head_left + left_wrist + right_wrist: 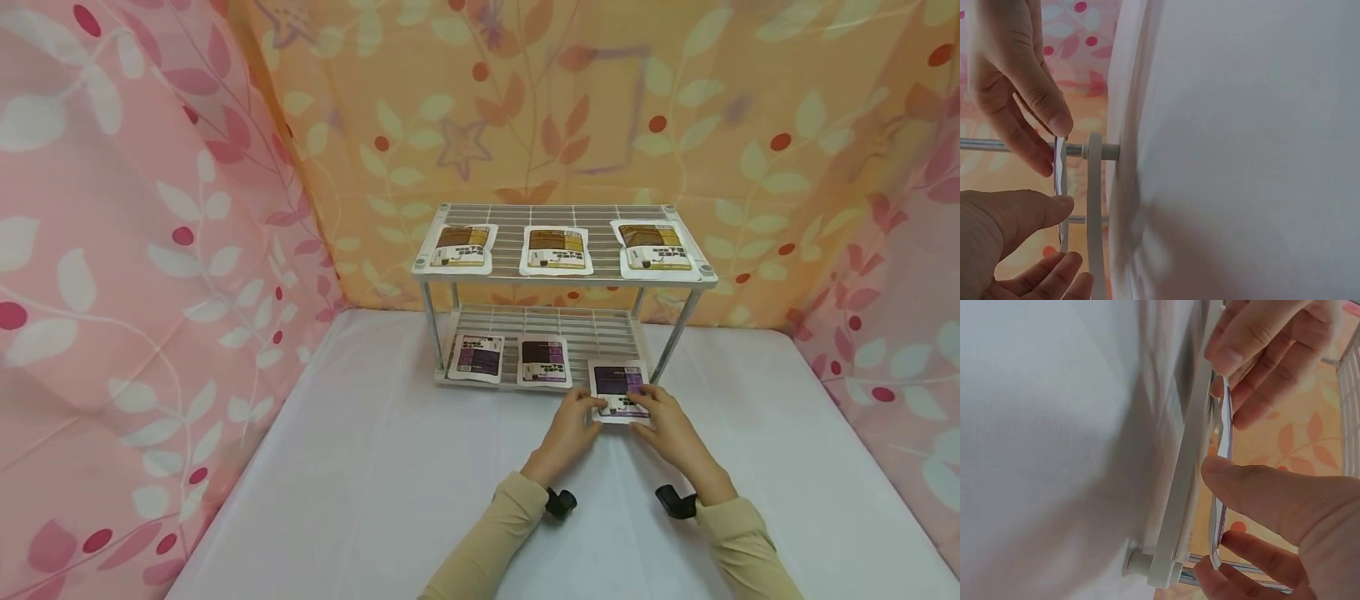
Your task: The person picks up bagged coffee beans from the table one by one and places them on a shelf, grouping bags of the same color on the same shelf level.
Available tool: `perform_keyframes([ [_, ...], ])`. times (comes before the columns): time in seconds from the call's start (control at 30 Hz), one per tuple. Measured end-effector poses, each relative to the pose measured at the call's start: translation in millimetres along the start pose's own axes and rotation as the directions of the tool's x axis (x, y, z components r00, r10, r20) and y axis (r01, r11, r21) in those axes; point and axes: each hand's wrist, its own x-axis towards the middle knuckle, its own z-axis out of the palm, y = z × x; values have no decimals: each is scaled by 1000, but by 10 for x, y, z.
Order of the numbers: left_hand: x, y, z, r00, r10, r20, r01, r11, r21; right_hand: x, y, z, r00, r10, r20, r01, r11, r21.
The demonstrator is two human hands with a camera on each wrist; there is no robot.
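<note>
A flat white pouch with a purple label [617,381] is held by both hands at the front right of the rack's lower shelf. My left hand [568,427] pinches its left edge, and my right hand [672,431] pinches the right edge. Seen edge-on in the left wrist view, the thin pouch [1061,181] runs between the fingers and thumbs of both hands. The right wrist view shows the pouch [1221,478] just above the shelf's front bar [1179,481]. Two more purple-label pouches, one at left [477,359] and one in the middle [543,362], lie on the lower shelf.
The two-tier white wire rack [562,282] stands at the back of a white-covered table [360,483]. Brown-and-yellow pouches lie on its top shelf at left [461,248], middle [556,250] and right [654,248]. Patterned cloth [172,208] encloses the table's sides and back.
</note>
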Motion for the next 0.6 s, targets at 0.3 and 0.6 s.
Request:
perform_keyframes([
  [0.3, 137, -27, -11, 1000, -9, 28, 9, 1000, 2, 103, 53, 67, 999, -44, -25, 42, 998, -52],
  [0.6, 273, -28, -3, 999, -9, 33, 11, 999, -45, 187, 137, 154, 999, -50, -17, 49, 998, -47],
])
